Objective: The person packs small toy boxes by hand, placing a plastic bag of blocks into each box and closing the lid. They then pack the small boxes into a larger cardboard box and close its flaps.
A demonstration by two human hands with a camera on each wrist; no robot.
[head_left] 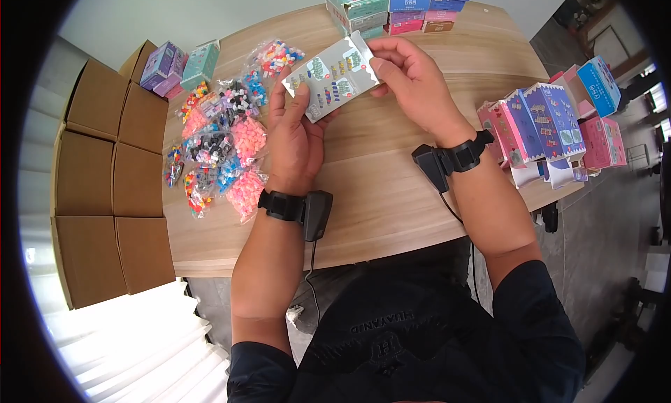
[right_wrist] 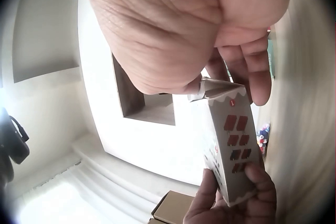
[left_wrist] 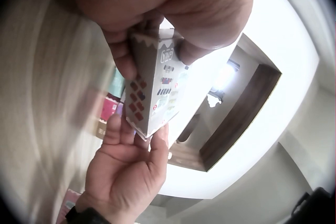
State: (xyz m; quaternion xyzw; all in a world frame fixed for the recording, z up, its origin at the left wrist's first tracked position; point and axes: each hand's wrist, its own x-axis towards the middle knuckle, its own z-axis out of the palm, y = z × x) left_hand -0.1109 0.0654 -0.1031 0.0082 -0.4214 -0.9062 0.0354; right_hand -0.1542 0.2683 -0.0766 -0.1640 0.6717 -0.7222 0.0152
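Note:
A small grey-and-white printed carton (head_left: 328, 82) is held above the table between both hands, tilted in the head view. My left hand (head_left: 297, 141) grips its near left end, thumb on the printed face and fingers around the side. At the opposite end my right hand (head_left: 419, 82) pinches the edge by the flap, its thumb in front and fingers behind. In the right wrist view the carton's side (right_wrist: 236, 140) carries red block pictures, and its folded end lies under the right thumb. The left wrist view shows the carton (left_wrist: 163, 87) standing between the two hands.
Clear bags of colourful small pieces (head_left: 234, 134) lie on the table's left part. Brown cardboard boxes (head_left: 84, 172) stack along the left edge. Printed cartons (head_left: 388, 5) stand at the back, and more cartons (head_left: 545, 123) at the right edge.

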